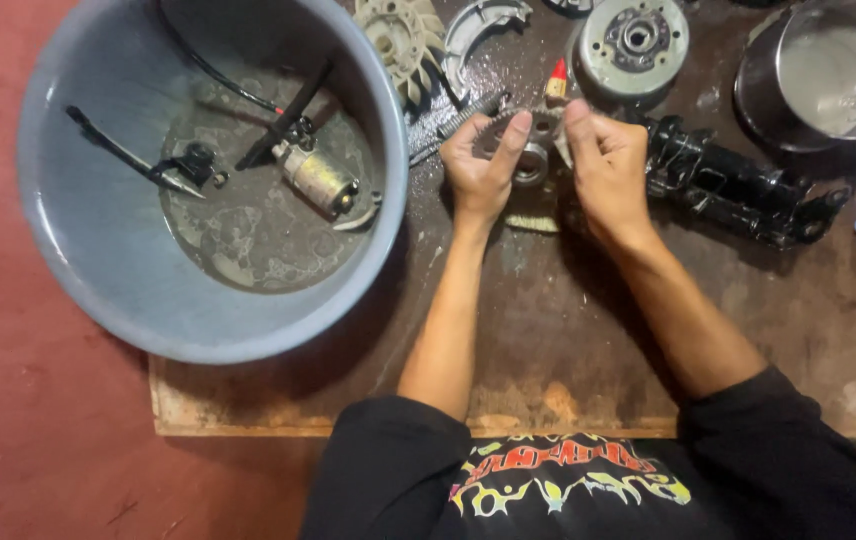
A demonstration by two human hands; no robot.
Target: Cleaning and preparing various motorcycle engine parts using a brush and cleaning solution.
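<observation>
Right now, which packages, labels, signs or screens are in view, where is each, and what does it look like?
No packages, signs or screens show.
Printed graphic: on the front of the person's black shirt, bottom centre; a wide flame-like design in red, yellow and green.
Small red-and-yellow tip: just above the gear held in both hands, left hand and right hand; whether it is a container or carries a label cannot be told.

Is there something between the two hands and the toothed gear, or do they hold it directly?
Nothing visible stands between. The left hand and the right hand both grip the toothed gear directly, above the wooden board. The grey basin lies apart, on the left.
</observation>
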